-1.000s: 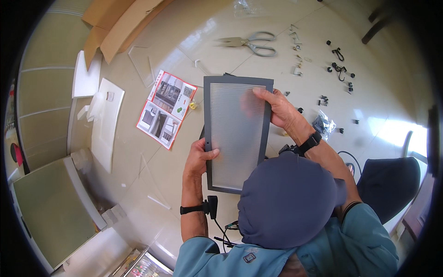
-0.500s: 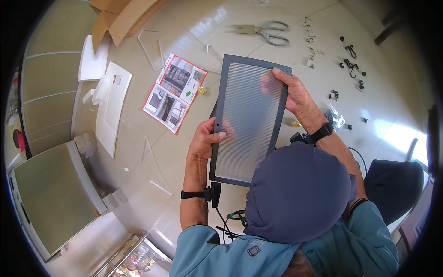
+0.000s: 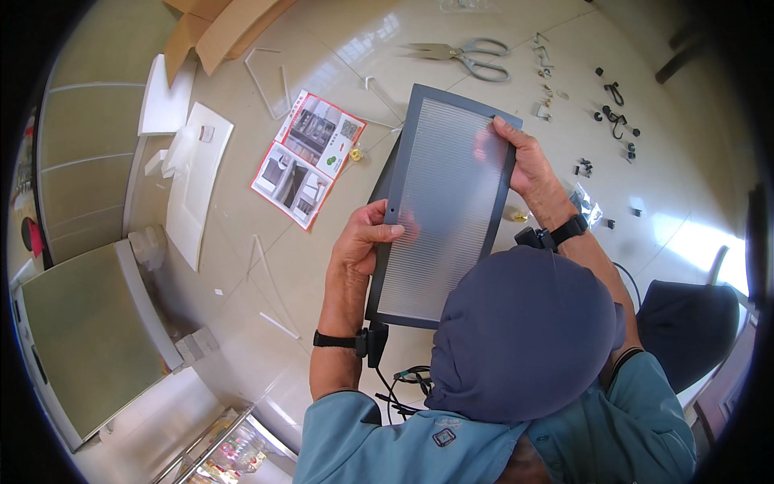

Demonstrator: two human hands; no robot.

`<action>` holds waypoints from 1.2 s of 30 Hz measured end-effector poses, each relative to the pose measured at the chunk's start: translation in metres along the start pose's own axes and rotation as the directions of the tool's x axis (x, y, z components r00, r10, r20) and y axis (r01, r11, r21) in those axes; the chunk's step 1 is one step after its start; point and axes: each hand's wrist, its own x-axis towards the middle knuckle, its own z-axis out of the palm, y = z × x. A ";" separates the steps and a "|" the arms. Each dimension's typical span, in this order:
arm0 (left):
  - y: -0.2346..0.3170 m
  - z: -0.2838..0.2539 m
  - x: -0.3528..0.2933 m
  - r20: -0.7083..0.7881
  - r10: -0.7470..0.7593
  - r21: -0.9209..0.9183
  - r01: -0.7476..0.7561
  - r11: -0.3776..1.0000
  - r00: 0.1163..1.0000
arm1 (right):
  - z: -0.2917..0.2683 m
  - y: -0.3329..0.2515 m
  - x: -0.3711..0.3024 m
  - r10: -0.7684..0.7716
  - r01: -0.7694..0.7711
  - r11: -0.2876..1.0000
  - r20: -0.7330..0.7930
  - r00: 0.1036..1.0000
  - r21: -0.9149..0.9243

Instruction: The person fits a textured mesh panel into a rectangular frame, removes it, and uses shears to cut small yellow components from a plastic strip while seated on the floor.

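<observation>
Both hands hold up a rectangular panel (image 3: 443, 218) with a dark grey frame and a ribbed, see-through pane. My left hand (image 3: 364, 234) grips the middle of its left edge, thumb on the front and fingers showing blurred through the pane. Higher up, my right hand (image 3: 528, 165) is closed on the right edge near the top corner, thumb in front as well. The panel tilts, its top leaning to the right. A small hole shows in the frame just above my left thumb. Partly hidden behind the panel is another dark flat piece (image 3: 385, 173).
On the tiled floor lie a printed instruction sheet (image 3: 309, 161), large scissors (image 3: 463, 56), small metal brackets (image 3: 543, 56), black hooks (image 3: 617, 121) and a clear plastic bag (image 3: 586, 206). White foam sheets (image 3: 197, 185) and a cardboard box (image 3: 242, 32) stand left. A dark seat (image 3: 685, 331) is at right.
The panel has shifted slightly right and tilted more clockwise, its upper end moving right and up with my right hand. More of the dark piece behind shows. Both hands keep their grip.
</observation>
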 end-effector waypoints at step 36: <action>0.051 0.047 -0.018 0.039 0.070 0.199 -0.076 0.977 0.997 | 0.029 -0.031 -0.004 -0.216 0.207 0.966 0.042 0.975 0.155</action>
